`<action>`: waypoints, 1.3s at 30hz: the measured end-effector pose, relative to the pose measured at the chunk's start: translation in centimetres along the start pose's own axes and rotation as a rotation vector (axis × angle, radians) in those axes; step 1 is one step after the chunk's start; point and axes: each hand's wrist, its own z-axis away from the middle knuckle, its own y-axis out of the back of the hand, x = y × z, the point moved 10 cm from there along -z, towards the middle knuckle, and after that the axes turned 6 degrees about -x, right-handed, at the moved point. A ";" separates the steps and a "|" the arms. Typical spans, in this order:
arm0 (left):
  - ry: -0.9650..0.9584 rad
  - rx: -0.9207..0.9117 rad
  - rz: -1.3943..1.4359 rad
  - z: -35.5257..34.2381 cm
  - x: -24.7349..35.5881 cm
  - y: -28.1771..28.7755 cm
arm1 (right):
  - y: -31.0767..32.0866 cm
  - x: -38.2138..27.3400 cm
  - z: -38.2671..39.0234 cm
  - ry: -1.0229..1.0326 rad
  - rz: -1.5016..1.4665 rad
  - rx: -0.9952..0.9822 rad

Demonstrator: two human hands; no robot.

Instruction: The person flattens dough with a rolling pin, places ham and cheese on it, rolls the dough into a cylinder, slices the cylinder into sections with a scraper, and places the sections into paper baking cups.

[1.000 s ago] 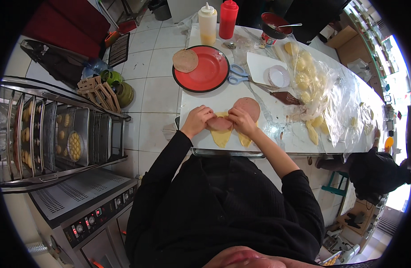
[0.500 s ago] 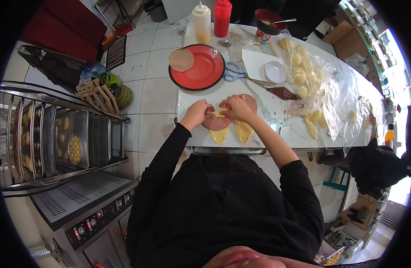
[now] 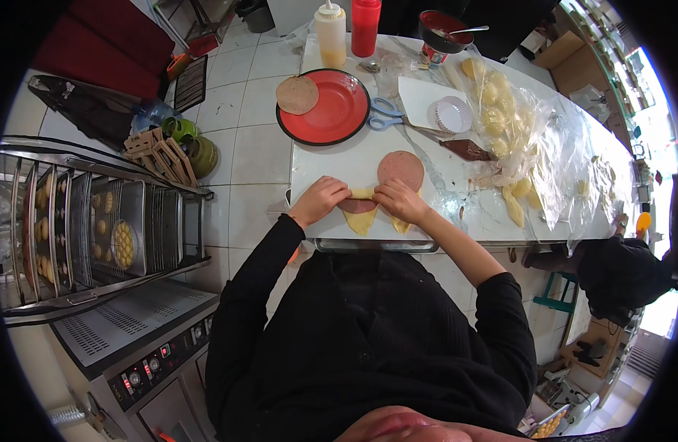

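A triangular piece of yellow dough lies near the front edge of the table, with a pink ham slice on it. Its far edge is folded over into a roll. My left hand grips the roll's left end with bent fingers, and my right hand pinches the right end. Beyond my right hand lies a second, round ham slice. Another dough piece shows partly under that hand. One more ham slice rests on a red plate with a black rim.
Blue-handled scissors, a paper baking cup and a brown-filled piping bag lie to the right. Dough pieces sit under clear plastic. Two squeeze bottles and a bowl stand behind. A tray rack is at left; another person is at right.
The dough's far edge has been folded toward me over the ham into a roll. My hands have moved slightly nearer, and the right one has uncovered the second ham slice.
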 end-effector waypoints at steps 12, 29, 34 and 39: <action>0.575 -0.068 0.596 -0.3 -3.4 -0.4 | -1.7 4.3 -0.5 -0.669 -0.467 -0.172; 0.013 0.078 -0.001 2.8 3.1 0.5 | 1.3 -3.9 1.5 -0.119 -0.024 0.030; 0.491 -0.115 0.521 3.8 -1.5 -3.1 | -0.9 -0.5 1.9 -0.387 -0.405 0.018; 0.350 0.028 0.356 1.3 0.5 -0.3 | -0.7 -0.5 0.9 -0.442 -0.361 -0.015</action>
